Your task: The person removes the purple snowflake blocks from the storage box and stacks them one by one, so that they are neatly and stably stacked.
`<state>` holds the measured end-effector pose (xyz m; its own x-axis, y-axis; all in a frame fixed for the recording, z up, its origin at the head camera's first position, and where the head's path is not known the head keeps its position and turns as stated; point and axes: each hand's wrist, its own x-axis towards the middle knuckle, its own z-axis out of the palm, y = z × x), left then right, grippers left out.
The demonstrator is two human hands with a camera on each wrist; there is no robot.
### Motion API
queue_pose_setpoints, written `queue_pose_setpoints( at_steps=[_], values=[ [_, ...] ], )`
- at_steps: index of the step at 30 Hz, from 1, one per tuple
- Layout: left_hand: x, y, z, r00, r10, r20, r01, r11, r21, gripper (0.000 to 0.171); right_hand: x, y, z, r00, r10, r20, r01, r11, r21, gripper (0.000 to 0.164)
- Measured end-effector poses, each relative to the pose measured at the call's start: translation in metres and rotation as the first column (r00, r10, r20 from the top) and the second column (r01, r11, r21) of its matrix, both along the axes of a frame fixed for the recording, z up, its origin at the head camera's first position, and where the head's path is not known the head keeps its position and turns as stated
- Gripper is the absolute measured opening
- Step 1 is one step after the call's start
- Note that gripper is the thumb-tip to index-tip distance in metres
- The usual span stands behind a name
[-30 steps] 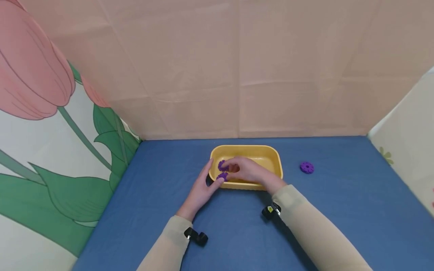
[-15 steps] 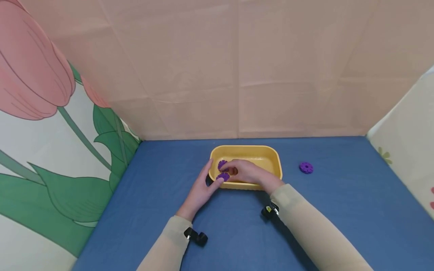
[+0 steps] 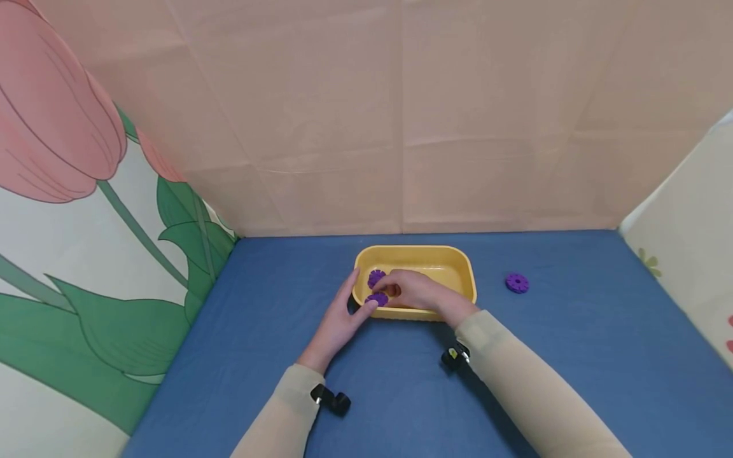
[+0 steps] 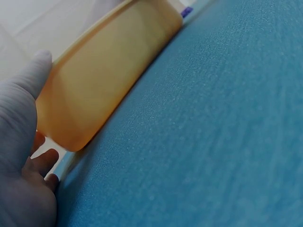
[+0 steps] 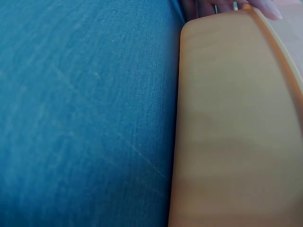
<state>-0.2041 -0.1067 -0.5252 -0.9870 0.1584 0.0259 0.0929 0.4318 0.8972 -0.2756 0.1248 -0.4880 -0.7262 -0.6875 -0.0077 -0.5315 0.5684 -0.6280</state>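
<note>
A yellow plastic tray (image 3: 415,315) stands on the blue cloth. My left hand (image 3: 338,321) holds its left end, the thumb at the near rim and the fingers round the outer side; the left wrist view shows the thumb (image 4: 40,71) against the tray's corner. Inside the tray, at its left end, are two purple notched building discs, a far disc (image 3: 375,278) and a near disc (image 3: 378,299). My right hand (image 3: 420,289) reaches over the near rim with bent fingers and pinches the near disc's edge. Its fingers are outside the right wrist view.
Another purple notched disc (image 3: 517,283) lies on the blue cloth (image 3: 572,331) to the right of the tray. A pinkish-beige sheet (image 3: 487,159) rises behind the table's far edge. A tulip-patterned panel (image 3: 143,286) borders the left side, a pale panel (image 3: 698,242) the right.
My right hand has lowered very slightly over the near disc, which has shifted slightly. My left hand and the tray hold nearly the same place.
</note>
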Motion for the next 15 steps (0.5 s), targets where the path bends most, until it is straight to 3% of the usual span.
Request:
queue_pose_setpoints(
  at_steps=[15],
  values=[
    [0.0015, 0.0016, 0.0008, 1.000, 0.019, 0.022, -0.019, 1.000, -0.006, 0.087, -0.0026, -0.0005, -0.0023, 0.999, -0.037, 0.019, 0.037, 0.999, 0.013, 0.029]
  ],
)
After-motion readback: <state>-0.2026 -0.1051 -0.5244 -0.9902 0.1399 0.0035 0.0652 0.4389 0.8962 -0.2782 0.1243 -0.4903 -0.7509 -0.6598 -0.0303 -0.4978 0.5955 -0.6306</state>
